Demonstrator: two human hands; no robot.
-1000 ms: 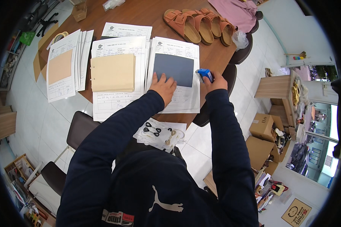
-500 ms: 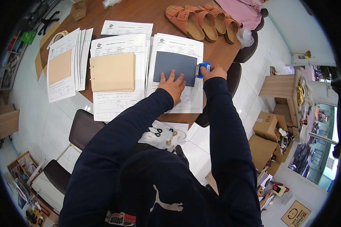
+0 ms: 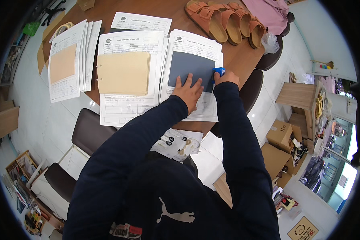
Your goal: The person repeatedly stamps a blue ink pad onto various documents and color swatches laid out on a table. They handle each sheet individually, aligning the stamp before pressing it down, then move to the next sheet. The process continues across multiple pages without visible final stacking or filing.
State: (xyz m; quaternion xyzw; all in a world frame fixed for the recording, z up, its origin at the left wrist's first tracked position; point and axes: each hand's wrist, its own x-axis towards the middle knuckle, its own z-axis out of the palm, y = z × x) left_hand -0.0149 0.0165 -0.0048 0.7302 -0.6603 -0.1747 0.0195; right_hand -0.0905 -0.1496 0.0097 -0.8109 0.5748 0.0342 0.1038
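Note:
My left hand (image 3: 189,91) lies with fingers spread on the lower part of a dark blue-grey sheet (image 3: 192,68), pressing it against a stack of printed forms (image 3: 196,40). My right hand (image 3: 228,78) is closed around a small blue hand-held tool (image 3: 219,71) at the sheet's right edge. The grip hides most of the tool, so its exact kind cannot be made out. To the left, a stack of beige sheets (image 3: 123,74) rests on more printed forms (image 3: 130,106).
Another set of forms with a peach sheet (image 3: 63,64) overhangs the table's left side. Orange sandals (image 3: 224,24), a clear plastic bag (image 3: 270,43) and pink cloth (image 3: 268,14) lie at the far right. Dark chairs (image 3: 90,130) stand around the wooden table (image 3: 168,6).
The view has shifted slightly, so the table and papers sit a little differently in it. The blue tool remains at the dark sheet's right edge, more covered by my right hand; my left hand stays flat.

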